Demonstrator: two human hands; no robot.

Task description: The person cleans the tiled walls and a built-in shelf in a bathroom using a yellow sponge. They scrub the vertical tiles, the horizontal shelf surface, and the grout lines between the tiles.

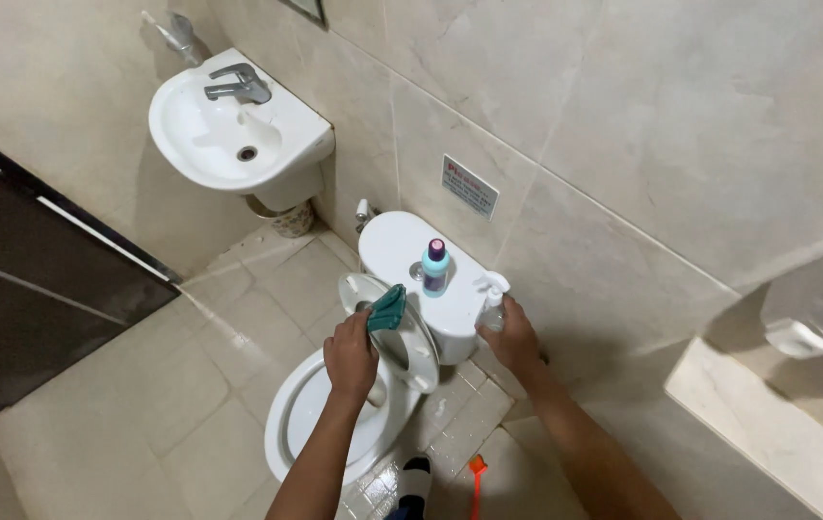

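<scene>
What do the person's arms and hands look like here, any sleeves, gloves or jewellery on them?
Both forearms are bare as far as the picture's bottom edge, with no sleeve in view. The left hand and right hand wear no gloves. No watch, bracelet or ring can be made out, though the fingers are too small to rule out a ring.

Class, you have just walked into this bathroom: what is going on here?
A person stands over a white toilet. The left hand presses a teal cloth against the raised seat lid. The right hand grips a clear spray bottle on the cistern, beside a blue bottle.
</scene>
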